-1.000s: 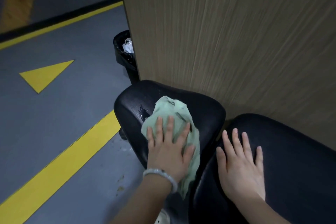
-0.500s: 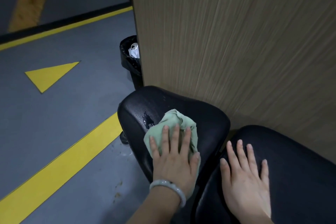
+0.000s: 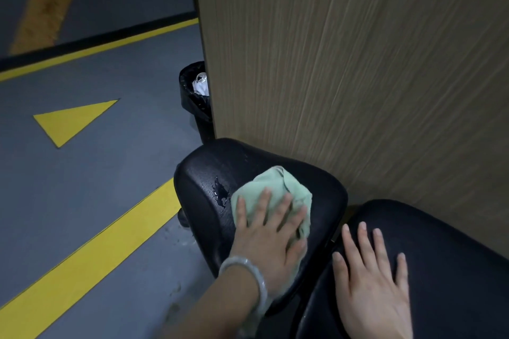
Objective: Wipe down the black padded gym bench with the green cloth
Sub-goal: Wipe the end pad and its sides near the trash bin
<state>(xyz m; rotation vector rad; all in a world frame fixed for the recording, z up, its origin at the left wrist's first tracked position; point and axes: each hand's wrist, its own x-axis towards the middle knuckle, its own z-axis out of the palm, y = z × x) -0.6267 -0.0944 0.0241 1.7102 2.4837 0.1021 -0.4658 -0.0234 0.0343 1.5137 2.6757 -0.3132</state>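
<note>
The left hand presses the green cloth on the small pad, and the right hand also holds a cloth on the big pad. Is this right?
Not quite. In the head view, the right hand lies flat and bare on the big pad, with no cloth. The left hand does press the green cloth on the small pad.

Dim, even light; soft shadows; wide-angle bending at edges; slight blur.

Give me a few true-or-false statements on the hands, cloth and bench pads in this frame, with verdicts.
1. The left hand presses the cloth flat on the small pad. True.
2. The right hand grips the cloth. False: it rests flat on the large pad.
3. A wet patch lies left of the cloth. True.
4. The bin stands on the pad. False: it stands on the floor by the wooden panel.
</note>
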